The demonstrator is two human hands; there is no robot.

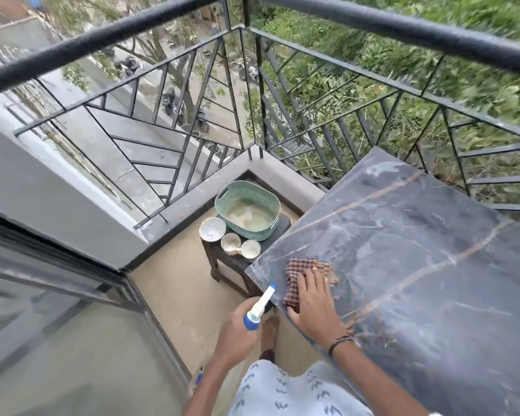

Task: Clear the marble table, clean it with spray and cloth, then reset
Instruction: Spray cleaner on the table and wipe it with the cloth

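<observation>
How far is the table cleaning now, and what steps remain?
Clearing looks done: the bowl, two cups and green basket sit on the small stool, off the marble table. Wiping is in hand: the right hand presses the checked cloth at the table's near corner, while the left hand holds the spray bottle. The rest of the wiping and the reset remain.

The bench [418, 250] is seen to be dark grey marble, polished and glossy, crossed by pale and rust veins. A woven checked cloth [305, 277] is shown matt and crumpled. The spray bottle [257, 309] appears as smooth plastic. The basket [248, 210] is perforated green plastic. The railing [282, 85] is matt black-painted metal.
</observation>
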